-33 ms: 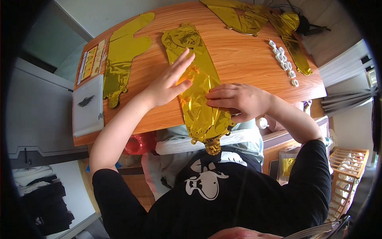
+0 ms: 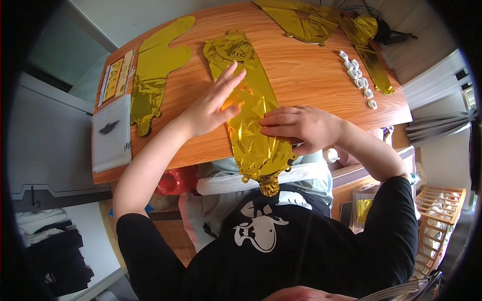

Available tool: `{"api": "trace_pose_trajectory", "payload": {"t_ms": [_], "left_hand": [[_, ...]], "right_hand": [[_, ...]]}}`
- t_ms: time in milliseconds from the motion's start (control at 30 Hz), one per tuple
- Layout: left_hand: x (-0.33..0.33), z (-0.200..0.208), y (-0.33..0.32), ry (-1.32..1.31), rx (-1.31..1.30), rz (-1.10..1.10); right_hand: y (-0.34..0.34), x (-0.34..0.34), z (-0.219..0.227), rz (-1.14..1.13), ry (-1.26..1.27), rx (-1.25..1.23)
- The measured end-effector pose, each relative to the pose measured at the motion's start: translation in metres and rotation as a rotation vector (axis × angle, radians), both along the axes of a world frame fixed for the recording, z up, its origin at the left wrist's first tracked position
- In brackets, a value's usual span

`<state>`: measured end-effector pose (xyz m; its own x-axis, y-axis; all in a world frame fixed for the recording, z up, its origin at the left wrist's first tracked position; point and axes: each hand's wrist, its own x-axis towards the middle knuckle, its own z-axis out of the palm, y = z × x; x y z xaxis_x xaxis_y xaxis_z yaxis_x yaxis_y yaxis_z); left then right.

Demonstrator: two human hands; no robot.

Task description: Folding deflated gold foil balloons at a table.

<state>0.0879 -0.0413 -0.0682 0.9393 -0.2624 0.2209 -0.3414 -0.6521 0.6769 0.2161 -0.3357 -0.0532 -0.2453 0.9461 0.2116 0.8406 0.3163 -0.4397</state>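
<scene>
A flat, uninflated gold foil balloon [image 2: 258,83] lies lengthwise on the table in front of me. Its near end, with small tabs, hangs over the front edge toward my lap. My left hand [image 2: 216,103] is over its left side, open, fingers stretched out and thumb apart. Whether that hand touches the foil I cannot tell. On the balloon's right side rests my right hand [image 2: 306,125], palm down, fingers laid across the creased foil and thumb lower near the edge.
Left on the wooden table [image 2: 196,138] lie another gold foil balloon [image 2: 150,70], a printed card [image 2: 115,75] and a clear plastic sleeve [image 2: 110,133] with dark thin pieces. More gold foil [image 2: 301,22] is at the far right, near several white rolls [image 2: 358,75]. A red item [image 2: 178,180] sits below the table edge.
</scene>
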Motion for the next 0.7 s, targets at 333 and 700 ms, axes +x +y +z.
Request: {"api": "trace_pose_trajectory", "payload": {"t_ms": [333,700], "left_hand": [[-0.072,0.017,-0.054,0.038,0.691,-0.194],[-0.070,0.003,-0.054,-0.048,0.609,-0.145]], "right_hand": [[-0.009,-0.016,0.002,-0.032,-0.106,-0.022],[-0.020,-0.003,-0.009,-0.179,-0.016,0.104]]}}
